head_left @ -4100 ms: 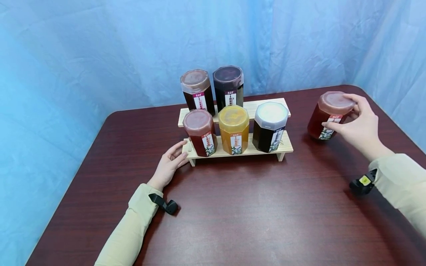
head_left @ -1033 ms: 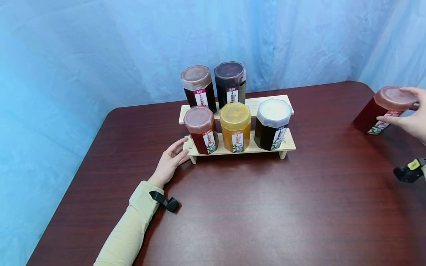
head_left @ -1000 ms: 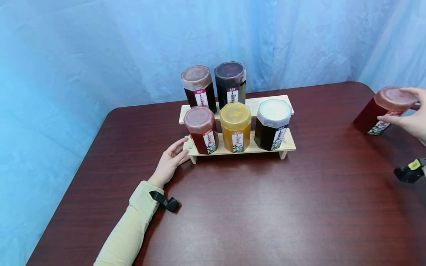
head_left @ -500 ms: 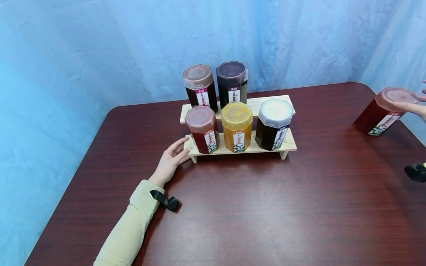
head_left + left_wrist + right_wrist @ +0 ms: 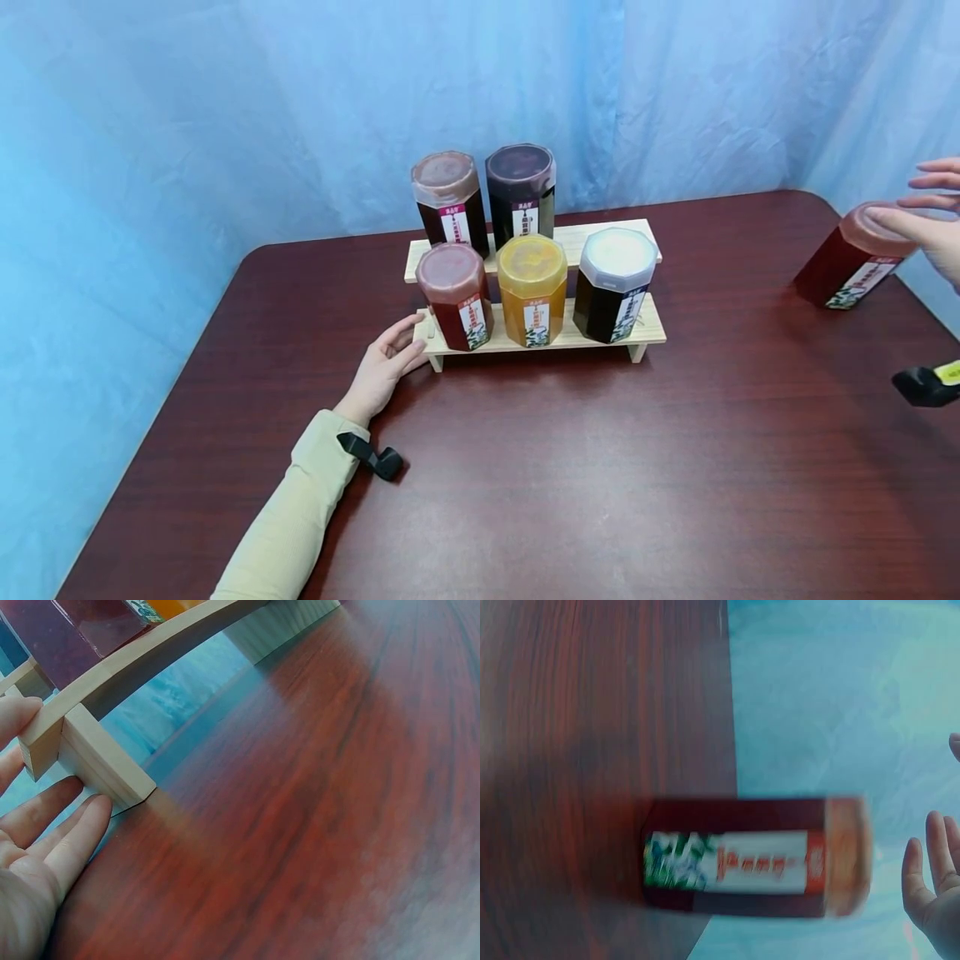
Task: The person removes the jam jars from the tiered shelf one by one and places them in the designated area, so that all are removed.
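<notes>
At the right side of the table stands an upright jar (image 5: 847, 271) of dark red contents with a pinkish lid and a white and orange label. My right hand (image 5: 933, 223) hovers at its lid with fingers spread; in the right wrist view a gap separates the fingers from the jar (image 5: 757, 859). With thumb and fingertips, my left hand (image 5: 378, 371) holds the left end of a two-tier wooden rack (image 5: 643, 325). Seen from the left wrist, the lower fingers (image 5: 82, 832) lie beside the rack's leg (image 5: 105, 761).
A red jar (image 5: 450, 304), a yellow jar (image 5: 531, 304) and a white-lidded dark jar (image 5: 611, 296) fill the lower tier. Two dark jars, one brown-lidded (image 5: 452, 196) and one purple-lidded (image 5: 520, 192), stand on the upper tier's left. Blue cloth (image 5: 337, 108) hangs behind the table.
My right hand has carried the red jar farther right, then let go of its lid and spread its fingers. My left hand has stayed at the rack's end.
</notes>
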`<control>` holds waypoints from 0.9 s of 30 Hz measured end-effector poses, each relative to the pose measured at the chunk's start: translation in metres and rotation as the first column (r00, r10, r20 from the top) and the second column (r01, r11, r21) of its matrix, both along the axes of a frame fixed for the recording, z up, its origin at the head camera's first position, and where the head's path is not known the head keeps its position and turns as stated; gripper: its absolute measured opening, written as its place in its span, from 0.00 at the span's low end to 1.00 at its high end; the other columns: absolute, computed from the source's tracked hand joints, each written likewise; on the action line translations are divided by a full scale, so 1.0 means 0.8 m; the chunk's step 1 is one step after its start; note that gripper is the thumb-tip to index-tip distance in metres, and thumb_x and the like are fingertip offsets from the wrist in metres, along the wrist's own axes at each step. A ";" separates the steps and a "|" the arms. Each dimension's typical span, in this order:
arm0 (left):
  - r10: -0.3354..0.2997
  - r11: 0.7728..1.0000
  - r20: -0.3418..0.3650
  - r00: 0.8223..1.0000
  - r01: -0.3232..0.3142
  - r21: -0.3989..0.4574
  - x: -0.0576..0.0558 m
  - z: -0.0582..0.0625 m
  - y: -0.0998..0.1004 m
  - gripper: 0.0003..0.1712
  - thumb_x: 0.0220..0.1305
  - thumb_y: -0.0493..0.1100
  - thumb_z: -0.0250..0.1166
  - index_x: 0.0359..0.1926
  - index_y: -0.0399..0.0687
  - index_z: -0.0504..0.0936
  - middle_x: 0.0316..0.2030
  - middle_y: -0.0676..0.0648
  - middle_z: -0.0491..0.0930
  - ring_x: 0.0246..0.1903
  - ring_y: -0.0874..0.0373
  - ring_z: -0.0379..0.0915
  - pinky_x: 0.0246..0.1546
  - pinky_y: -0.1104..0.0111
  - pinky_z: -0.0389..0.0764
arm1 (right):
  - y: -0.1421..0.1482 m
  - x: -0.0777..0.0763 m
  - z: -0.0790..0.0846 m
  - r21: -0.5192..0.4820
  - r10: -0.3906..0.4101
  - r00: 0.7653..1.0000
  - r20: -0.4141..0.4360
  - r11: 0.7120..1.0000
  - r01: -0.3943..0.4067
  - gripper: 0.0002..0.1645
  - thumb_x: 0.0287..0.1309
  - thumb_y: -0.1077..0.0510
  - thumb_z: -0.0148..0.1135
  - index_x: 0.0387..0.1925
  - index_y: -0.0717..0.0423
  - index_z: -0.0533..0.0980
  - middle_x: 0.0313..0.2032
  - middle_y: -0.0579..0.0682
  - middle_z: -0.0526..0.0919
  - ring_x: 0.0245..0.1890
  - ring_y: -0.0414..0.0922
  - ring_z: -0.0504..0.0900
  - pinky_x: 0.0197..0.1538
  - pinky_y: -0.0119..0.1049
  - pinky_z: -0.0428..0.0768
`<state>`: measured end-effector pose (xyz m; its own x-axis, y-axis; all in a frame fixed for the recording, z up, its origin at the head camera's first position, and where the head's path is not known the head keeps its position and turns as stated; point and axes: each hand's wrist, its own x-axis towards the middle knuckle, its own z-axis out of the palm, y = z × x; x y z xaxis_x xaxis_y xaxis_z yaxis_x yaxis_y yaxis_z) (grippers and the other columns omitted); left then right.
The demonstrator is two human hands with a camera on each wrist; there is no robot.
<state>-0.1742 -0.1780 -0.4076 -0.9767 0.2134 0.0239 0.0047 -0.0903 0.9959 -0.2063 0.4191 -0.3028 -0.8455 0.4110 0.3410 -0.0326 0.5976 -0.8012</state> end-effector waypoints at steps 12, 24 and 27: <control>0.005 1.000 -0.004 1.000 -0.005 0.017 0.000 -0.003 0.000 0.29 0.68 0.31 0.52 0.69 0.36 0.59 0.53 0.47 0.72 0.47 0.66 0.74 0.46 0.72 0.80 | -0.091 0.016 0.047 0.021 0.238 0.966 0.099 0.970 -0.241 0.39 0.55 0.55 0.66 0.66 0.38 0.61 0.43 0.23 0.66 0.39 0.20 0.69 0.36 0.11 0.63; 0.000 1.000 -0.022 1.000 0.000 0.009 0.000 -0.003 -0.001 0.29 0.68 0.32 0.53 0.68 0.36 0.60 0.47 0.54 0.76 0.45 0.66 0.75 0.46 0.72 0.80 | -0.147 0.008 0.064 -0.097 0.438 0.898 0.046 0.896 -0.432 0.36 0.54 0.62 0.66 0.62 0.40 0.64 0.47 0.31 0.70 0.42 0.25 0.75 0.39 0.12 0.69; -0.003 1.000 -0.023 1.000 0.003 0.007 0.001 -0.002 -0.001 0.29 0.68 0.32 0.53 0.68 0.36 0.60 0.47 0.53 0.76 0.45 0.66 0.75 0.46 0.72 0.80 | -0.159 0.006 0.065 -0.091 0.465 0.884 0.054 0.883 -0.460 0.35 0.55 0.61 0.66 0.62 0.40 0.64 0.47 0.31 0.70 0.43 0.26 0.75 0.40 0.12 0.69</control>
